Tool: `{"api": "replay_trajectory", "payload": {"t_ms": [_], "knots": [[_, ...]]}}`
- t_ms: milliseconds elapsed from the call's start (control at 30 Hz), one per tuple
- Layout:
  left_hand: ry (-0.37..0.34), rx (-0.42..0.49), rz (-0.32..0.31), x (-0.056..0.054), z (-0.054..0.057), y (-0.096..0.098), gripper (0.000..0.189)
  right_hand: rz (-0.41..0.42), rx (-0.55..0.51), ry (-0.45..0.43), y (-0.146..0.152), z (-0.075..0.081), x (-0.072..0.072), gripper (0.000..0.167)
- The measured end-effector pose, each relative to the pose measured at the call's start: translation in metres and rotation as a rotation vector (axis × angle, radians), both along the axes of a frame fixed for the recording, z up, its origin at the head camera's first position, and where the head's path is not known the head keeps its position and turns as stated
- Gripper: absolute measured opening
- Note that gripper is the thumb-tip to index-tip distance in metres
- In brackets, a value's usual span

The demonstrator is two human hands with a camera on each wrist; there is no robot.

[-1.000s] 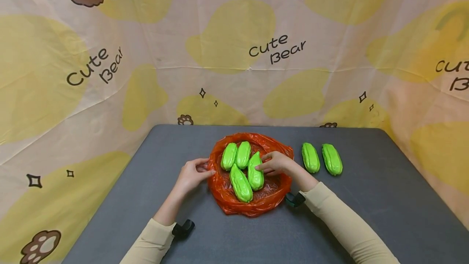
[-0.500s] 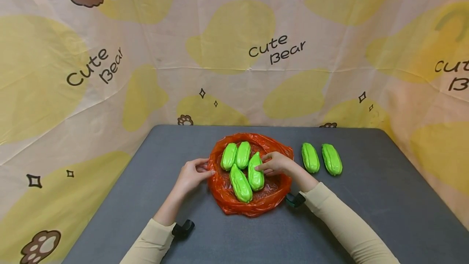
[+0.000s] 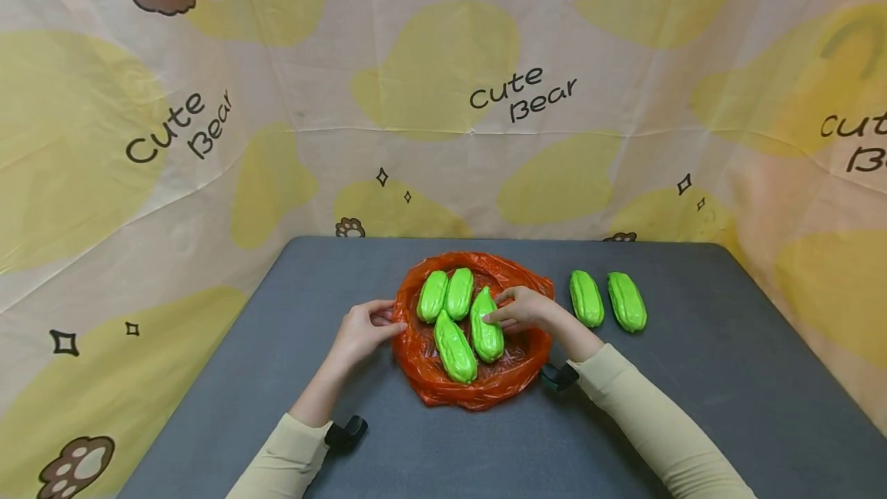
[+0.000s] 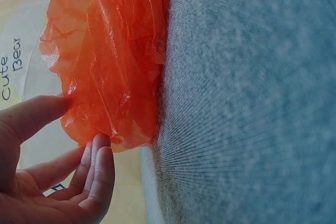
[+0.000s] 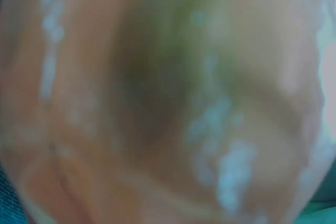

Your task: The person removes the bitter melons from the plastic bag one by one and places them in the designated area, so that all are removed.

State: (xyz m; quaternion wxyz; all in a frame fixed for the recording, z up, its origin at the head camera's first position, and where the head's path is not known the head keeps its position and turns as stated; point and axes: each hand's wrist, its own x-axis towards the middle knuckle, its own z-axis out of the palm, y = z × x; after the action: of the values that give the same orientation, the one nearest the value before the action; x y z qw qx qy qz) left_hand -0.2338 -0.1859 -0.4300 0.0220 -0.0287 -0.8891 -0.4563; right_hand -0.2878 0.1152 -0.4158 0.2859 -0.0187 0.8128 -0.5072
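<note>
An orange-red plastic bag [image 3: 423, 387] lies spread on the table with its mouth up and rim rolled out. Several glossy green bitter melons lie inside. My right hand [image 3: 524, 309] reaches over the bag's right rim and holds the rightmost bitter melon [image 3: 487, 333] by its side. Left of it are a slanted bitter melon [image 3: 455, 349] and two farther ones side by side. My left hand [image 3: 363, 331] grips the bag's left edge; in the left wrist view its thumb and fingertips touch the orange film [image 4: 105, 72]. The right wrist view is a blur of film.
Two more bitter melons, a nearer-centre one [image 3: 587, 299] and an outer one [image 3: 627, 302], lie on the grey table [image 3: 443, 453] right of the bag. A patterned cloth [image 3: 430, 98] hangs behind and along both sides. A dark wrist camera [image 3: 346, 433] sits by the left sleeve.
The bitter melon in my right hand has shifted slightly right and toward me, widening the gap to the slanted one. My left hand and the bag look unchanged.
</note>
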Motion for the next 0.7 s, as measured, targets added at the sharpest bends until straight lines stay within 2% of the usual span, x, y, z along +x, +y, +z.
{"api": "replay_trajectory", "payload": {"t_ms": [300, 700], "knots": [[-0.005, -0.003, 0.005, 0.000, 0.000, 0.001, 0.048, -0.006, -0.006, -0.020, 0.002, 0.003, 0.002, 0.069], [-0.004, 0.001, 0.005, -0.001, -0.001, 0.002, 0.048, 0.039, -0.029, 0.034, 0.012, 0.012, 0.004, 0.068]]}}
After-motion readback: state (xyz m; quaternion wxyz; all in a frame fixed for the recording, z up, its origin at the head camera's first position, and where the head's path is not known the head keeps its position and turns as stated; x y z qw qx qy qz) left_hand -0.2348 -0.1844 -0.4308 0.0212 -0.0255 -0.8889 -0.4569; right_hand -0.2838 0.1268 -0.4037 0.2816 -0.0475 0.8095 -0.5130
